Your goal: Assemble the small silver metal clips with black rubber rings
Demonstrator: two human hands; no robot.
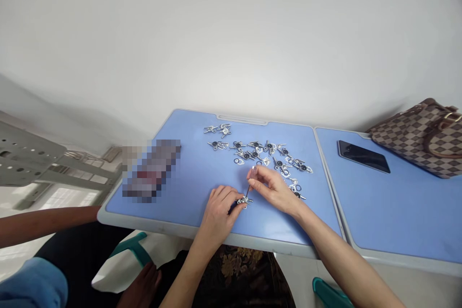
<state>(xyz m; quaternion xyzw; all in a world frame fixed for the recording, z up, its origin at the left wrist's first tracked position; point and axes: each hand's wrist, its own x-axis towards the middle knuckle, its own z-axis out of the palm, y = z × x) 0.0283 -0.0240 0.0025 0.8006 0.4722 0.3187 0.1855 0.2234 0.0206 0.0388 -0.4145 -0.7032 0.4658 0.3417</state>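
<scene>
My left hand (pixel 221 209) is closed on a small silvery metal assembly (pixel 245 200) with prongs, held low over the blue tabletop near its front edge. The fingers hide part of that piece, and a dark bit shows beside the thumb. In my right hand (pixel 272 187) is a slim screwdriver (pixel 248 190), pinched between the fingers. Its thin shaft points down and its tip meets the metal assembly. Beyond the hands lie several similar metal assemblies (pixel 255 145), many with a round black part, mixed with loose rings and flat pieces.
A pixelated flat object (pixel 153 171) lies on the table's left side. On the adjoining blue table (pixel 397 207) are a dark phone (pixel 364 156) and a checkered handbag (pixel 420 134). Another person's arm (pixel 46 225) is at the left. A white wall (pixel 231 38) stands behind.
</scene>
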